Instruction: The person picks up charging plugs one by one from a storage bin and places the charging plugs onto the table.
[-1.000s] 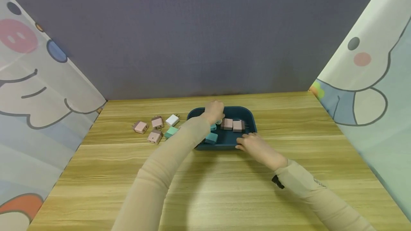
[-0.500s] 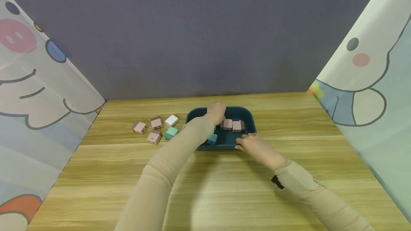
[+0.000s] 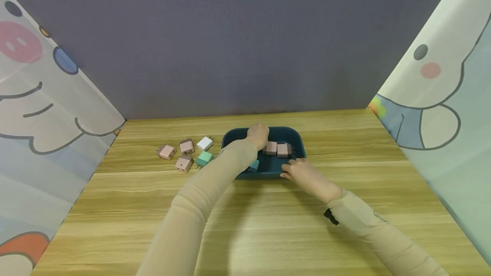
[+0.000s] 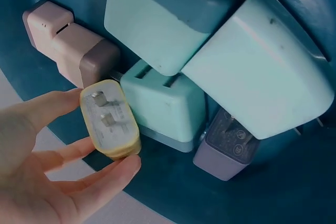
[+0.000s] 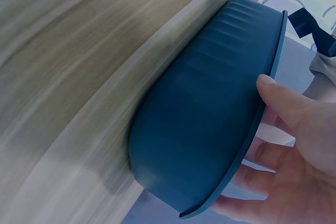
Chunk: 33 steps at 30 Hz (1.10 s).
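My left hand reaches into a dark blue tub. In the left wrist view, its thumb and fingers pinch a small charger plug with a white face, a yellowish rim and two prongs towards the camera. Around it lie mint green chargers, a purplish charger and two pink chargers, one against the other. My right hand holds the tub's near right rim, thumb outside and fingers over the edge, as the right wrist view shows.
Left of the tub, several chargers lie on the wooden table: pink ones, a white one and a mint green one. A dark grey panel stands behind the table, and cartoon-printed cloths flank it.
My left hand has shifted slightly right and nearer within the tub, its forearm covering more of the mint green chargers. My right hand stays at the rim. The chargers on the table have not moved.
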Each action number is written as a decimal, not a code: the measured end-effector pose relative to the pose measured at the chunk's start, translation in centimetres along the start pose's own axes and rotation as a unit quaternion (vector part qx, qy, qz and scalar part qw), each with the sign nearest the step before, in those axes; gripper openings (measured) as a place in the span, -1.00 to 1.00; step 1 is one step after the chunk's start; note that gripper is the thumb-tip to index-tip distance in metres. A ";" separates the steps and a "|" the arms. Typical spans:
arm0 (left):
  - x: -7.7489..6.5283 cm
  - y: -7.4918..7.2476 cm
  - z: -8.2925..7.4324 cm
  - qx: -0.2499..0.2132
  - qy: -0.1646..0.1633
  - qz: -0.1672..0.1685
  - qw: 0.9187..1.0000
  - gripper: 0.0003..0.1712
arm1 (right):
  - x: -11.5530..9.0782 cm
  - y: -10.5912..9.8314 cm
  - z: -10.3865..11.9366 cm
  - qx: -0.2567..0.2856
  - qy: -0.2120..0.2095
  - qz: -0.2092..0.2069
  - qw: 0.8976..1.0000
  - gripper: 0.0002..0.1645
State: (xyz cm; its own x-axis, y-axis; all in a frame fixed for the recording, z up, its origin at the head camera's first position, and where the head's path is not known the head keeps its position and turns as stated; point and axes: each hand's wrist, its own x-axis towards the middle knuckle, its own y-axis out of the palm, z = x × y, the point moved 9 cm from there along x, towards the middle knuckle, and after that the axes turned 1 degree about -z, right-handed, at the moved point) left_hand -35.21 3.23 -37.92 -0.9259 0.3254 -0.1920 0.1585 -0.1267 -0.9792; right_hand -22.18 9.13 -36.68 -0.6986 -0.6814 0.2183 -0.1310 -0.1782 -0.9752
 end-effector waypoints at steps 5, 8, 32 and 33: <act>-0.4 0.0 -0.1 -0.012 0.006 0.015 1.000 -0.79 | -0.1 0.1 -0.1 0.000 -0.001 0.003 1.000 -0.83; -0.6 0.1 -0.1 -0.012 0.006 0.023 1.000 -0.78 | -0.1 0.0 -0.1 0.000 0.001 0.003 1.000 -0.83; -0.8 0.7 0.1 -0.005 0.028 0.069 0.997 -0.90 | 0.0 0.2 -0.1 0.003 0.005 -0.007 1.000 -0.83; -0.4 1.0 0.2 -0.012 0.026 0.072 0.997 -0.90 | 0.0 0.1 -0.1 0.003 0.006 -0.007 1.000 -0.83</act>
State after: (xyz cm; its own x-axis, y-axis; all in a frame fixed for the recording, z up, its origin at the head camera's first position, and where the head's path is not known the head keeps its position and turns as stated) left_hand -34.72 2.75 -38.76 -0.8741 0.3539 -0.3327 0.2964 -0.1541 -0.9426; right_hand -22.27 9.20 -36.82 -0.7044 -0.6709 0.2317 -0.1368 -0.1920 -0.9718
